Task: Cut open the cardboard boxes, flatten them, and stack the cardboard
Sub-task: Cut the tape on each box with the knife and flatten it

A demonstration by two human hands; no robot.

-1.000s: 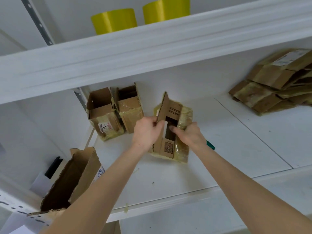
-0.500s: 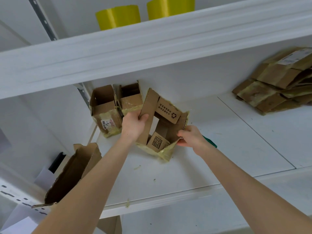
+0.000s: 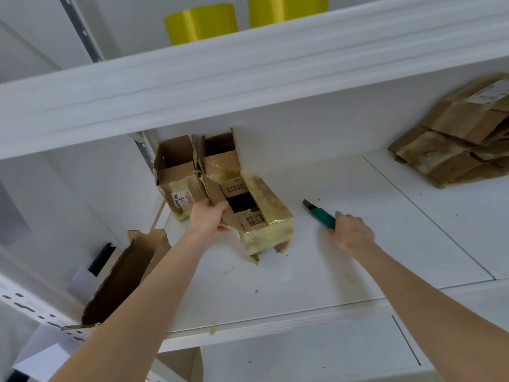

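Nearest, at 8 o'clock, a tall opened brown cardboard carton (image 3: 124, 274) stands off the left end of the white shelf (image 3: 316, 285), its mouth facing up and its torn rim ragged. A slim black object (image 3: 103, 257) leans just beyond it, too dark to identify. Small tape scraps (image 3: 228, 270) lie on the shelf near its front edge.

At the centre the left hand (image 3: 209, 216) grips the left flap of a taped brown cardboard box (image 3: 265, 216), thumb on top and fingers curled under the flap. This box sits on the shelf with its top open, yellowed tape over its right wall and near face, and a printed square code on an inner flap. Its bottom flaps splay out under the near corner.

At 3 o'clock of that box and apart from it, the right hand (image 3: 352, 232) closes over the near end of a green-handled utility knife (image 3: 321, 215). The knife's dark tip points toward 10 o'clock. The hand is motion-blurred, so its finger placement is unclear.

At 11 o'clock, two open brown cardboard boxes (image 3: 176, 172) stand side by side against the back wall. They press against the held box's far left corner and crowd that side. Far off at 2 o'clock, a pile of flattened brown cardboard (image 3: 454, 150) lies on the shelf, well apart from the hands.

At 12 o'clock a thick white upper shelf beam (image 3: 248, 78) overhangs everything, with two yellow cylinders (image 3: 201, 23) standing on it.
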